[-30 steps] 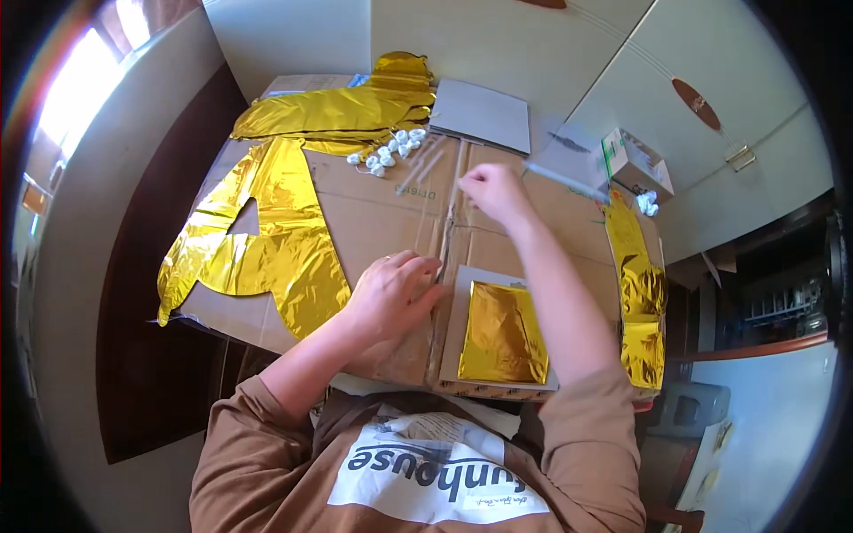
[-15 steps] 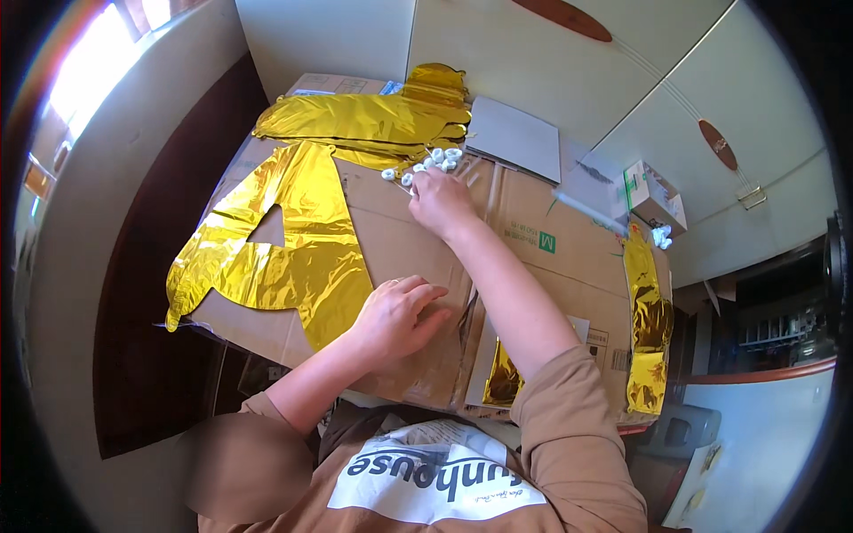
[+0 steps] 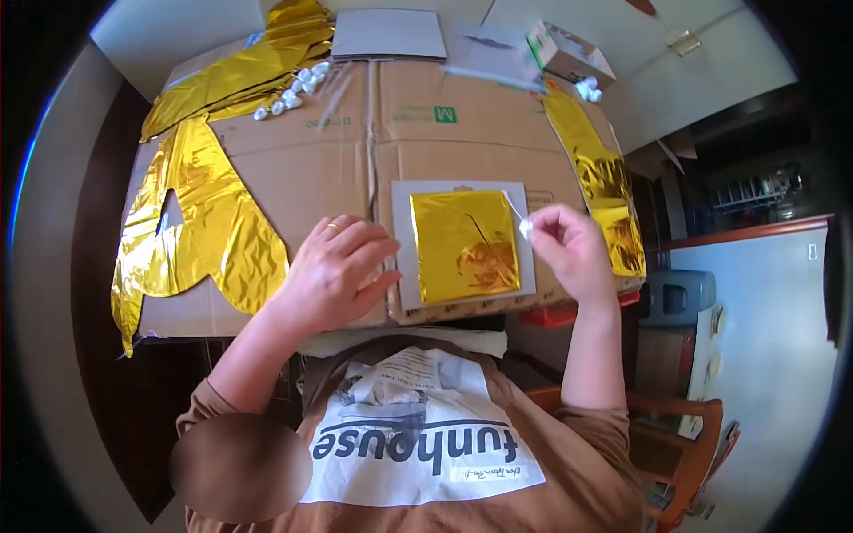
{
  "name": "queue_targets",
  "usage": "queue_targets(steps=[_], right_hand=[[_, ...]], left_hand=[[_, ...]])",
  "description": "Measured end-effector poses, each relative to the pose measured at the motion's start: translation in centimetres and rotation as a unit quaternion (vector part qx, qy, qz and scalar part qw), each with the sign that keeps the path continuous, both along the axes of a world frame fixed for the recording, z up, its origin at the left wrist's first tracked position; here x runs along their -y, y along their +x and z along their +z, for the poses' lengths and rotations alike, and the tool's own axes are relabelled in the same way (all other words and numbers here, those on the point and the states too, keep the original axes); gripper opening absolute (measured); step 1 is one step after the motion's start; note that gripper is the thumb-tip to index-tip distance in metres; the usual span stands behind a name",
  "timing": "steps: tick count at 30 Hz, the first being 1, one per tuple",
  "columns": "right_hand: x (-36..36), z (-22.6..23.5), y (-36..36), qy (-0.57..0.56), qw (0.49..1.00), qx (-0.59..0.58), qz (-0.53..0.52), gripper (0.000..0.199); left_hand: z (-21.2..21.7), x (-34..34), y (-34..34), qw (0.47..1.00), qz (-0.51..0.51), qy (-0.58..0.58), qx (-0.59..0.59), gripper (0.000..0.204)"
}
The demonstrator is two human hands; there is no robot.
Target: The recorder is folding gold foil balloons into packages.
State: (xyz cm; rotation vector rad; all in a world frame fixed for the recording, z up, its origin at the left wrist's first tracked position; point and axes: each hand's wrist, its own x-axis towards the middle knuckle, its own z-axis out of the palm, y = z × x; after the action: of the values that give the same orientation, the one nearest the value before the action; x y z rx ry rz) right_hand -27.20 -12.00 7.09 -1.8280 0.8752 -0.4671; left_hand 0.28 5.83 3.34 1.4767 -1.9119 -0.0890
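Note:
In front of me a folded gold foil square (image 3: 458, 244) lies on a pale card (image 3: 404, 200). My right hand (image 3: 577, 253) pinches a small white coil of string (image 3: 526, 229) above the card's right side, and a thin white strand runs from it toward the square's upper right corner. My left hand (image 3: 338, 271) rests near the card's left edge, holding nothing, its fingers loosely bent and apart. To its left a gold foil letter balloon (image 3: 235, 240), shaped like an A, lies flat with its lower right leg beside my wrist.
Cardboard (image 3: 311, 169) covers the table. Far left lie more gold foil sheets (image 3: 240, 67) with several white coils (image 3: 289, 99) at their edge. A grey flat board (image 3: 388, 34) and a small box (image 3: 569, 53) stand at the back. A gold foil strip (image 3: 593, 164) lies along the right edge.
My right hand has come back from the white coils to the near right, bringing one with it. The view has shifted right and down, uncovering the gold square on its card.

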Motion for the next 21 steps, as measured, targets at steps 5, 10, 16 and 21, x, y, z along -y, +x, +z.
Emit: queue_targets(steps=[5, 10, 16, 21], right_hand=[[-3.4, -3.3, -2.5, -0.07, 0.996, -0.044, 0.028, 0.009], [-3.0, -4.7, -1.8, -0.153, 0.981, -0.119, 0.003, 0.012], [-2.4, -5.4, -2.1, -0.171, 0.979, -0.111, -0.01, 0.015], [-2.3, -6.0, -2.3, -0.183, 0.977, -0.108, -0.022, 0.016]], left_hand=[[-1.6, 1.8, -4.2, 0.991, -0.102, -0.006, 0.086, 0.046], [-2.6, 2.5, -5.7, 0.976, -0.123, 0.057, 0.17, 0.041], [-2.6, 3.0, -5.9, 0.969, -0.128, 0.069, 0.201, 0.034], [-2.5, 3.1, -6.1, 0.966, -0.132, 0.052, 0.216, 0.035]])
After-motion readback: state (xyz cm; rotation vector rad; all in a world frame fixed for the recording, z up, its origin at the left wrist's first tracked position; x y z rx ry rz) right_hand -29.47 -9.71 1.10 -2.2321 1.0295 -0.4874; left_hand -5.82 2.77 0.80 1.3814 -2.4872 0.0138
